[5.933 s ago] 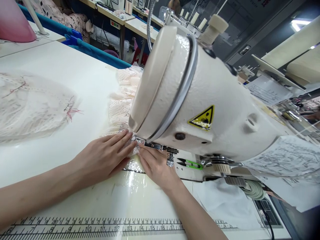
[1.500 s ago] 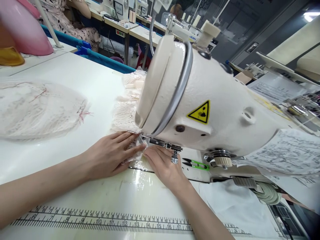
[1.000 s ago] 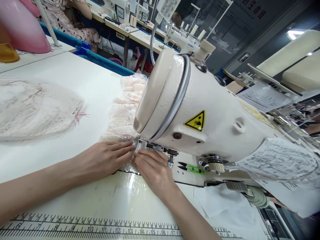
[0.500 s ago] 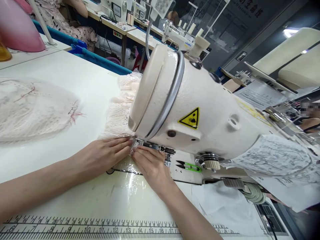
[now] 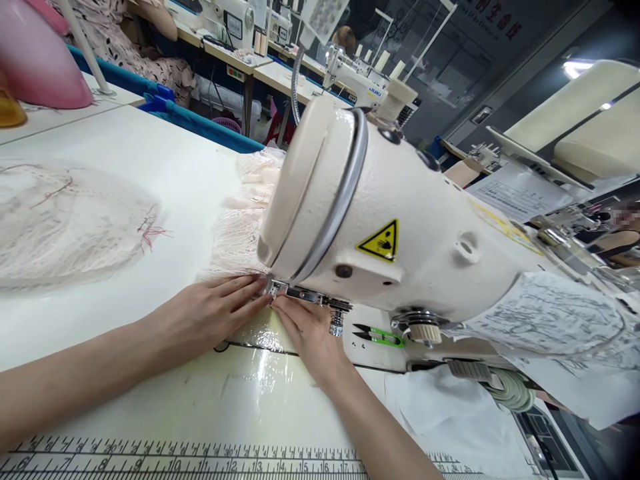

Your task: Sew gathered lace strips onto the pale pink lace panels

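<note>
Pale pink lace fabric [image 5: 237, 233] lies gathered on the table at the left of the sewing machine head [image 5: 320, 193], and part of it is hidden behind the head. My left hand [image 5: 215, 310] rests flat on the near edge of the lace, fingers stretched toward the metal presser foot [image 5: 276, 287]. On the other side of the foot, my right hand [image 5: 310, 327] has its fingertips drawn together at the end of the lace edge. Its thumb is mostly hidden. Green thread snips [image 5: 380, 335] lie on the machine bed to the right of this hand.
A second lace piece [image 5: 75, 227] with red thread ends lies on the left. A printed ruler [image 5: 175, 460] runs along the table's front edge. White cloth [image 5: 450, 407] lies at the right. Behind, a person's arm [image 5: 155, 17] and other sewing machines [image 5: 350, 77] are visible.
The strip of lace edge between my hands has shortened as it moved under the foot. My left fingers have shifted slightly right, and the right fingertips are slightly further right.
</note>
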### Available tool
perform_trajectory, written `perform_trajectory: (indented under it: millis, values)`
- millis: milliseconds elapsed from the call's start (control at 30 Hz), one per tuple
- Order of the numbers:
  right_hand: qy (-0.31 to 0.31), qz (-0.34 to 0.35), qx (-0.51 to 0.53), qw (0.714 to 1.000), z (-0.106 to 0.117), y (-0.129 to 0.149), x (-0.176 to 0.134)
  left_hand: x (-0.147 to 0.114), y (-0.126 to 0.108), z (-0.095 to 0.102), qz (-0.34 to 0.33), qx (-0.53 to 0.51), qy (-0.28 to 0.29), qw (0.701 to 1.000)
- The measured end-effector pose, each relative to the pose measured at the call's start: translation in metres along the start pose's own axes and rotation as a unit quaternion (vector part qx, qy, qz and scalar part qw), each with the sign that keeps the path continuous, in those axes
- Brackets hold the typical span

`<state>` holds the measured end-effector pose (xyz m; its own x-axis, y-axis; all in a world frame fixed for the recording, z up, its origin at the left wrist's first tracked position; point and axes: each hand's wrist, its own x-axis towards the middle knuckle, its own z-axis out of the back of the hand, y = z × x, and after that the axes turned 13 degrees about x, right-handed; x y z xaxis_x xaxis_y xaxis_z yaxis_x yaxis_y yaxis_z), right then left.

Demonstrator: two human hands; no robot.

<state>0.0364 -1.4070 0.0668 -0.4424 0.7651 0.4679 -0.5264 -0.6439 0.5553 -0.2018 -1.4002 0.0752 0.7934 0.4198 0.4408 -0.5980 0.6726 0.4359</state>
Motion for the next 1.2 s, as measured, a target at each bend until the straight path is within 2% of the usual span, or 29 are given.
perform_trajectory:
  millis: [167, 333, 567, 767, 1033, 1200]
  values:
    - [-0.022, 0.002, 0.033, 0.999, 0.001, -0.002, 0.002, -0.002, -0.004, -0.002, 0.01, -0.009, 0.024, 1.0]
    - [-0.029, -0.04, 0.06, 0.997, -0.007, -0.01, -0.004, -0.001, -0.006, -0.005, 0.032, -0.009, 0.019, 0.999]
    - [-0.022, -0.042, 0.05, 0.998, -0.012, -0.027, -0.009, 0.007, -0.002, 0.0, 0.014, 0.006, 0.051, 0.999]
    - [-0.047, -0.034, 0.023, 0.998, -0.012, -0.02, -0.003, 0.006, -0.004, -0.002, 0.036, -0.02, 0.059, 0.997]
    - [-0.029, -0.077, 0.041, 0.996, -0.007, -0.013, -0.001, 0.003, -0.003, -0.003, 0.043, -0.054, 0.081, 0.994]
    - [-0.028, -0.052, -0.006, 0.998, -0.008, -0.013, 0.001, 0.002, -0.003, -0.004, 0.049, -0.047, 0.088, 0.994]
